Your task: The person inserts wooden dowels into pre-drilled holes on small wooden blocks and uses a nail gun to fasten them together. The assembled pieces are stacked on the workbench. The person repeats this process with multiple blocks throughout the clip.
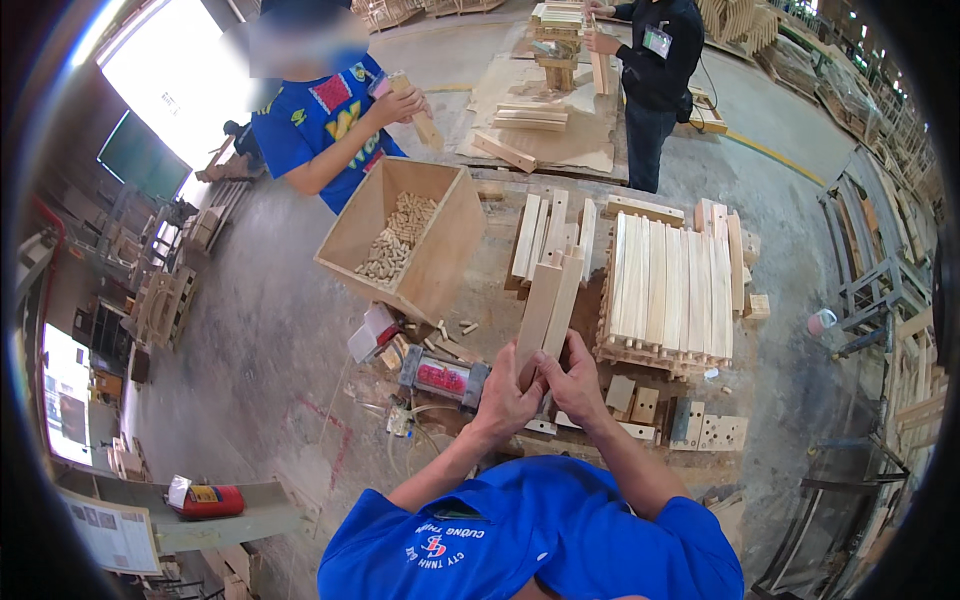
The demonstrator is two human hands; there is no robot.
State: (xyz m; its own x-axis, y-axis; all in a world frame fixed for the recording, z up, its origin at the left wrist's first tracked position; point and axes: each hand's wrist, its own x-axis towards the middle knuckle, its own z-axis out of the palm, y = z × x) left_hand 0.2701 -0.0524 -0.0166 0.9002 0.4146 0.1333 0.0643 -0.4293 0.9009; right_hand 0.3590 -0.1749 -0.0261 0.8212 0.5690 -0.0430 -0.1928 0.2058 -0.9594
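Two pale wooden bars (546, 308) stand side by side between my hands, slanting away from me above the workbench. My left hand (507, 398) is wrapped round their lower left side. My right hand (573, 382) grips from the right, its thumb close to the left thumb. The bars' lower ends are partly hidden by my fingers. Beyond them lie several loose bars (527, 240). To the right is a stack of wooden slats (665, 290) in a neat row. A metal cylinder with a red middle (442, 376) sits left of my left hand.
A plywood box (440, 250) holding wooden dowels (400, 235) stands at the bench's far left. Drilled blocks (720, 433) lie at the near right. Across the bench a person in blue (330, 125) holds a wooden piece; another in black (660, 75) works farther back.
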